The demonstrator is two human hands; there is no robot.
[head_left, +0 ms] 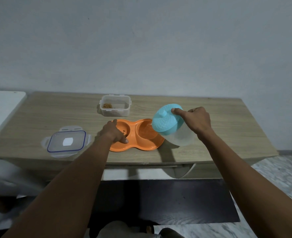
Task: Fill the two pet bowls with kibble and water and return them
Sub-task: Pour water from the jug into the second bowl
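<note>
Open worktop lies right and rear-left. The kibble box blocks behind the orange double bowl; the lid sits left, seemingly apart from it.

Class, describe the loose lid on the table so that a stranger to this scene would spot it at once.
Start at the wooden table and go to its near left corner. The lid lies flat there, alone, left of the orange double bowl. It is clear with a blue seal line and side clips, unlike the open container farther back.
</note>
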